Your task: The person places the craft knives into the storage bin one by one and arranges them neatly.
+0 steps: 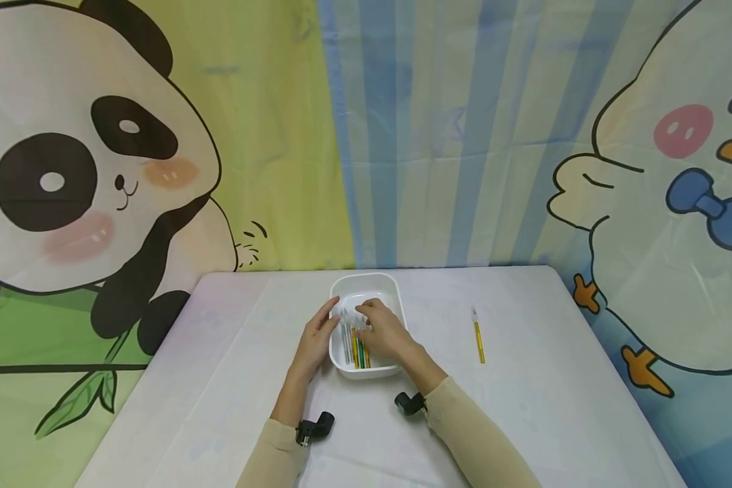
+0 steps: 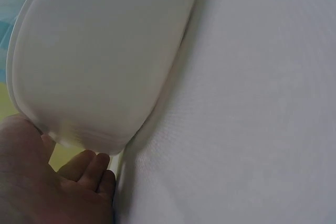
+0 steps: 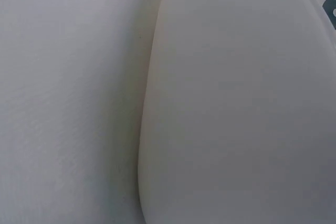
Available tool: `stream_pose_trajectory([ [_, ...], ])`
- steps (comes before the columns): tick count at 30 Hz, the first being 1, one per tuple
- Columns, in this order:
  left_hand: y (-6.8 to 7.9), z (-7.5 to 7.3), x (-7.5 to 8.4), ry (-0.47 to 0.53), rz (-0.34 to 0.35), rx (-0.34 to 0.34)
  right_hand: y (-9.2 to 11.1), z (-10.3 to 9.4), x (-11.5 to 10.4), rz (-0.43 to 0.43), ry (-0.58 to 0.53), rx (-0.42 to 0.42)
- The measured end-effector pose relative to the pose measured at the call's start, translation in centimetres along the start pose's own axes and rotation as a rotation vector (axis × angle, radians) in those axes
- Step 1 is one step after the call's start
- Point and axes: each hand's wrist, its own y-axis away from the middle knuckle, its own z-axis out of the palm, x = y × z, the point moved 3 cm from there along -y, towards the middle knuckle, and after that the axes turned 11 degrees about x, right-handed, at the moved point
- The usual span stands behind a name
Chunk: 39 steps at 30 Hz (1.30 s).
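A white tray (image 1: pixel 375 373) stands on the table, holding several slim pen-like sticks (image 1: pixel 358 354) with yellow, green and pale barrels that lie side by side. My left hand (image 1: pixel 312 344) grips the tray's left side. In the left wrist view the fingers (image 2: pixel 94 169) lie against the outside of the tray wall (image 2: pixel 100 51), and the thumb passes over the rim. Over the tray's right side reaches my right hand (image 1: pixel 385 331), its fingers bent above the sticks; whether it pinches one is hidden. The right wrist view shows only the tray's outer wall (image 3: pixel 236 93).
A single slim stick (image 1: pixel 478 341) with a yellow barrel and pale tip lies on the white table (image 1: pixel 543 407), right of the tray. Behind the table's back edge hangs a printed curtain (image 1: pixel 280 135) with cartoon animals. Each wrist wears a small black camera (image 1: pixel 315 428).
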Motion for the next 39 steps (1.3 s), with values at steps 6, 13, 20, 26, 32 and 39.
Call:
stream_pose_trajectory([
  [6,0.0,-0.1,0.1,0.005,-0.002,0.01,0.2,-0.7,-0.7,-0.105,-0.087,0.171],
  [13,0.0,0.0,0.1,0.016,-0.008,0.006,0.4,-1.8,-0.9,-0.089,-0.04,0.339],
  [20,-0.1,0.1,-0.1,0.006,-0.009,0.012,0.8,-3.5,0.1,-0.051,0.029,0.406],
  [26,0.0,0.1,-0.2,-0.004,-0.032,0.015,1.7,-4.5,1.9,0.025,0.012,0.396],
  [32,0.0,0.2,-0.1,0.003,-0.034,0.01,2.5,-5.6,3.4,0.055,-0.02,0.421],
  [39,0.0,0.1,-0.1,0.002,-0.039,0.02,2.8,-7.3,4.9,0.094,-0.04,0.46],
])
